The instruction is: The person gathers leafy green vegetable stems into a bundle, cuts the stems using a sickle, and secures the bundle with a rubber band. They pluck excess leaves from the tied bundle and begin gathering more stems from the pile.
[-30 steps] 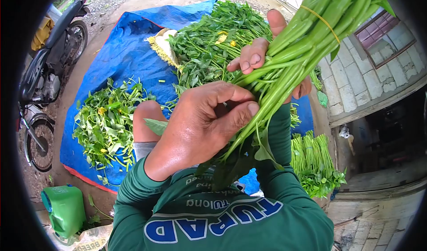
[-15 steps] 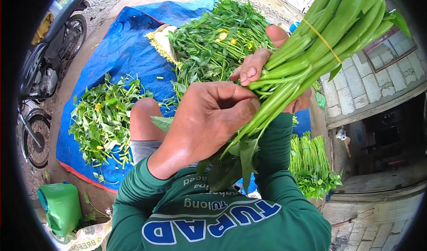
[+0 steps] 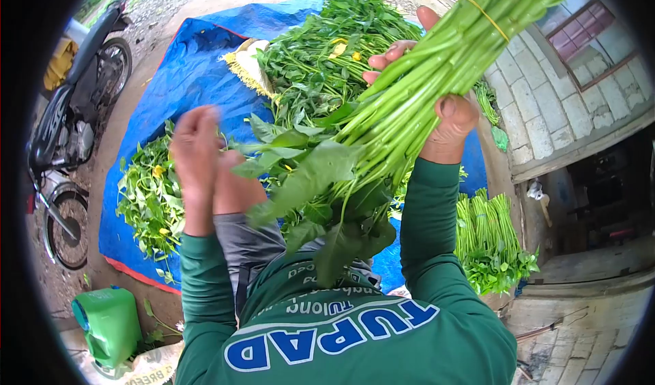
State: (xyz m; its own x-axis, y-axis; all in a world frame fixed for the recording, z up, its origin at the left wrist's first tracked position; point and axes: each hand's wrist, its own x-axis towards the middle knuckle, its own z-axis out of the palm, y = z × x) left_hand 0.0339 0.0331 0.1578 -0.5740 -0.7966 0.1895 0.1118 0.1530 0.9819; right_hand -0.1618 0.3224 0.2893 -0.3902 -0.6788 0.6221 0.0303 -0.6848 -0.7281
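Note:
A thick bundle of water spinach [image 3: 409, 105] slants across the upper right, stems upward and broad leaves hanging down toward my lap. A yellow rubber band [image 3: 486, 18] circles it near the stem ends. My right hand [image 3: 456, 115] is closed around the bundle from behind, with its thumb on the near side and fingertips showing past the far side. Away to the left, my left hand [image 3: 196, 146] is raised above my knee, apart from the bundle. Motion blurs its fingers, so I cannot tell whether they hold anything.
A blue tarp [image 3: 218, 71] bears a large heap of water spinach [image 3: 334, 50] and a smaller pile of leaves and cut stems [image 3: 147, 207]. Tied bundles [image 3: 491, 241] stand at the right. A green jug [image 3: 109, 323] and a motorcycle [image 3: 75, 125] are on the left.
My left hand has let go of the lower stems and swung left, away from the bundle. The bundle has shifted slightly left, still in my right hand.

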